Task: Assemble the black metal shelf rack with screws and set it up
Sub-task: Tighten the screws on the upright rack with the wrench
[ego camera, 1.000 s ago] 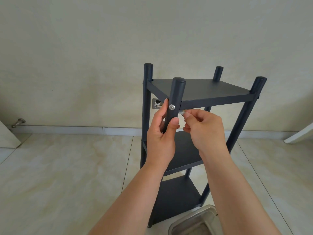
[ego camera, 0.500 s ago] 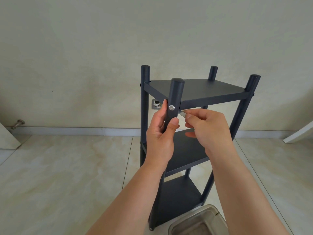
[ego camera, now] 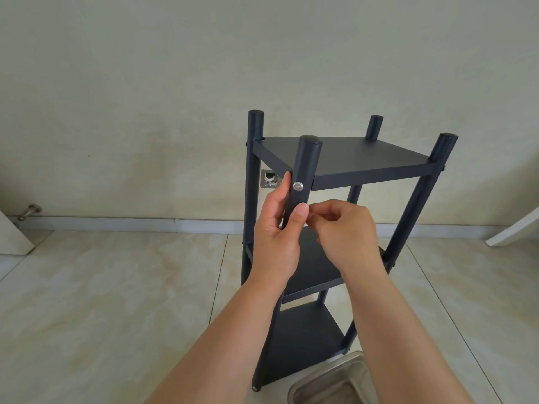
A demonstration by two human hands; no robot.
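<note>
Two hands work at the rack (ego camera: pixel 344 161) – left hand (ego camera: pixel 277 231) clamped round the near post (ego camera: pixel 304 170) below the screw (ego camera: pixel 298 186); right hand (ego camera: pixel 341 228) fingers pinched together, contents not discernible.

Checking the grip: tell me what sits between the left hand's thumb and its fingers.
In the head view, the rack's near post sits between the left hand thumb and fingers.

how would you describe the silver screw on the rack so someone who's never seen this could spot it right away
Start at the black shelf rack standing against the wall, then find its nearest post, gripped by the left hand. The silver screw sits on that post just above the thumb, level with the top shelf; it is the only shiny round head on the dark post.
</note>
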